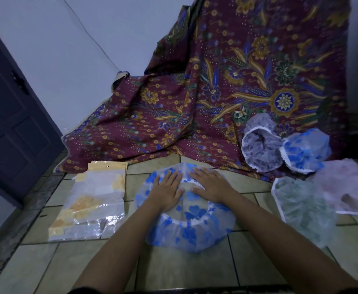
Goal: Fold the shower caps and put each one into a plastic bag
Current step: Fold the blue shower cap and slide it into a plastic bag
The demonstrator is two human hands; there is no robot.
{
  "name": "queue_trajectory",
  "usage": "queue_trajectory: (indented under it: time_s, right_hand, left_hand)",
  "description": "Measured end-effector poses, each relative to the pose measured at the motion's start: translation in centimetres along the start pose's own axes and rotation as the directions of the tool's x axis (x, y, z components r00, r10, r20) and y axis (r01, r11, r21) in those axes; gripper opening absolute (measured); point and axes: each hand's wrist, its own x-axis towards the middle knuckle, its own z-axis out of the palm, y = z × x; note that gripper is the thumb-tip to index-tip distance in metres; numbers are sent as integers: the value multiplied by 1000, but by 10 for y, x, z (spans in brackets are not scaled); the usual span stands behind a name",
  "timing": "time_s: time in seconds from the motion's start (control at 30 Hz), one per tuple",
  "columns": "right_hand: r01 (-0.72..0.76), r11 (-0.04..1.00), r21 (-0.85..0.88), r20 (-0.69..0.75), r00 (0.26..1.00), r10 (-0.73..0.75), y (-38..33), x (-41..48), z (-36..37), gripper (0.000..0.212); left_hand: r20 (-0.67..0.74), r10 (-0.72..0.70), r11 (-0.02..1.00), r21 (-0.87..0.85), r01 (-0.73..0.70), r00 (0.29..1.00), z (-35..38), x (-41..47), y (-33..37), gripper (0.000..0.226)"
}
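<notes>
Right now I have both palms pressed flat on the translucent, blue-flowered plastic shower cap, which lies spread open-side up on the tiled floor directly in front of me, its gathered white elastic hem making a ring in the middle. My left hand and right hand sit side by side on the far half of the cap, fingers straight and slightly splayed, gripping nothing, only flattening. I judge this film to be very light, limp and a little slick, so it should crease easily but spring back wherever the elastic puckers; pinching it at the hem, where the material is bunched and thicker, looks like the surest hold for folding one half over the other. Just to the left, a stack of clear plastic bags with yellow printed patches waits on the tiles. To the right lie four more caps: a pale green one, a pink one, another blue-flowered one and a greyish one, the last two resting against the maroon batik cloth.
</notes>
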Motion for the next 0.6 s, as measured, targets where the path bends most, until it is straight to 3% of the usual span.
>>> queue_trajectory:
  time_s: [0.27,0.4,0.5,0.6]
  right_hand:
    - [-241,970,1,-1,970,241,-11,-8,2,75]
    - [-377,897,-232,95,909,406,-25,-14,-21,85]
    - [-393,909,-141,-28,919,393,-37,-17,-44,62]
    - [-305,919,-248,-280,931,234,-34,-13,-53,47]
  left_hand:
    - [171,-35,999,-23,40,985,-20,-11,-1,59]
    - [122,-81,995,-41,87,989,-30,-24,-12,61]
    - [125,-107,991,-72,116,986,-27,-29,-13,62]
    - [113,-68,993,-91,78,991,-18,-26,-8,60]
